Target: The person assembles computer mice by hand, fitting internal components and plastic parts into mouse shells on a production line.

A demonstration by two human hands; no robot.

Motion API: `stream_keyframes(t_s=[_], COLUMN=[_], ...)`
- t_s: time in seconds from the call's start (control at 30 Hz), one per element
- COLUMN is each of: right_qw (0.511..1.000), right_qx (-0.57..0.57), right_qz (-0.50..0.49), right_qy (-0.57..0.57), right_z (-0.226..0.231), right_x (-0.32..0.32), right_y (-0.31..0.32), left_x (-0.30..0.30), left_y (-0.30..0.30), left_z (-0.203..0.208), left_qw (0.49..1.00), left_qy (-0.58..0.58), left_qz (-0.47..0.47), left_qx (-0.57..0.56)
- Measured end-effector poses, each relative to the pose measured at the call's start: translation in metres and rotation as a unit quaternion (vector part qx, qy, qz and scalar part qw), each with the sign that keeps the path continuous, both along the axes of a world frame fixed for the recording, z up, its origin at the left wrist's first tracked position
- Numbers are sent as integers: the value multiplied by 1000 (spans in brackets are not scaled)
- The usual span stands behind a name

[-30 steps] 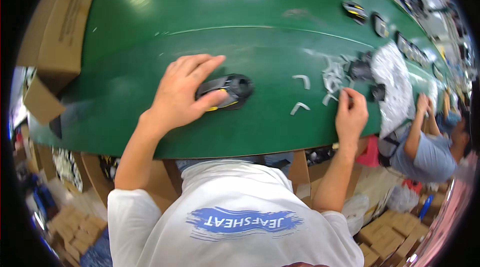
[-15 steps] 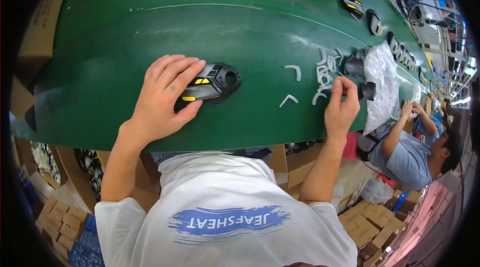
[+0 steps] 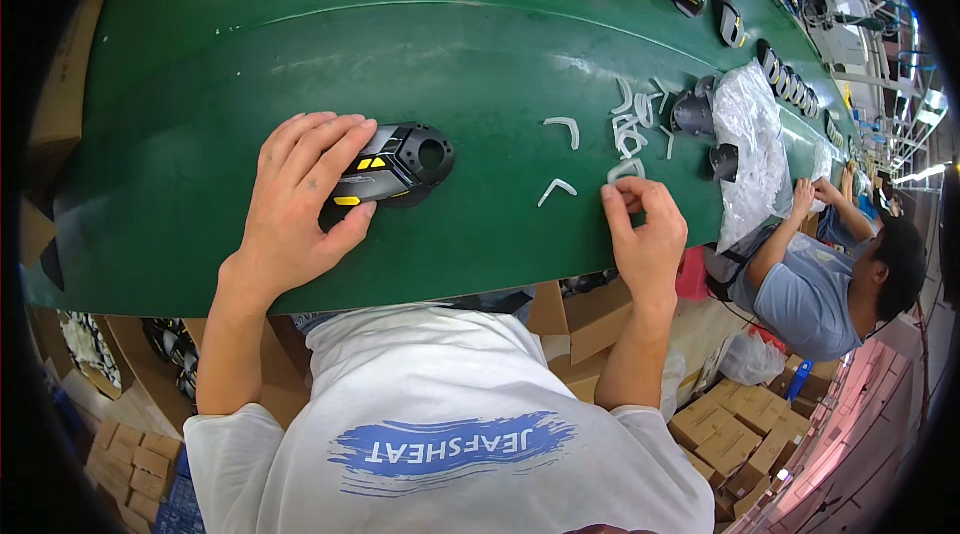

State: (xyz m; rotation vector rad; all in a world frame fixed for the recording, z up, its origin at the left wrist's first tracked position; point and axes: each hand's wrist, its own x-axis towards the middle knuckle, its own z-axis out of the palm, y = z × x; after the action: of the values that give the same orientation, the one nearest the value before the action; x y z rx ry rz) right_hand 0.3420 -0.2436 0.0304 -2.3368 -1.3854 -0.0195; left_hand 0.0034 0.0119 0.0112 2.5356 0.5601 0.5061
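Note:
My left hand (image 3: 305,184) is wrapped around a black and grey housing (image 3: 410,159), shaped like a computer mouse, with yellow accents. The housing lies on the green table, the round opening at its right end uncovered. To the right, my right hand (image 3: 648,229) has thumb and index finger pinched together, palm low over the table. A bent pale grey strip (image 3: 627,170) lies right at those fingertips; whether they grip it is hidden. Two separate bent strips, one upper (image 3: 566,126) and one lower (image 3: 557,190), lie between my hands. Beyond my right hand sits a small pile of similar strips (image 3: 628,132).
Dark curved shells (image 3: 692,112) lie against a clear plastic bag (image 3: 750,144) at the right. Several finished-looking housings (image 3: 730,22) line the table's far right side. A co-worker (image 3: 815,279) sits at the right. Cardboard boxes (image 3: 745,434) stand below the table edge.
My right hand has moved left and slightly down, to the edge of the pile of strips. My left hand still holds the housing. The whole view has shifted slightly.

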Motion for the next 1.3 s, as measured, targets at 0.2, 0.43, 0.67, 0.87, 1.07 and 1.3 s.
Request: stream_keyframes(t_s=[0.2, 0.43, 0.67, 0.87, 1.07, 1.3], right_qw=[944, 855, 916, 931, 925, 917], right_qx=[119, 110, 96, 89, 92, 65], right_qz=[9, 227, 357, 350, 368, 392], right_qy=[309, 454, 157, 51, 32, -41], right_z=[0, 3, 12, 11, -6, -14], right_x=[-24, -67, -91, -101, -105, -96], right_y=[6, 81, 148, 149, 125, 115], left_x=[-10, -5, -9, 3, 11, 12], left_y=[-1, 6, 8, -7, -11, -8], left_z=[-1, -8, -10, -3, -12, -13], left_qw=[1000, 998, 997, 998, 998, 999], left_qy=[-9, -42, -60, -30, -30, -14], left_qz=[-2, -22, -26, 20, 43, 24], left_qx=[-16, -41, -51, -60, -39, -33])
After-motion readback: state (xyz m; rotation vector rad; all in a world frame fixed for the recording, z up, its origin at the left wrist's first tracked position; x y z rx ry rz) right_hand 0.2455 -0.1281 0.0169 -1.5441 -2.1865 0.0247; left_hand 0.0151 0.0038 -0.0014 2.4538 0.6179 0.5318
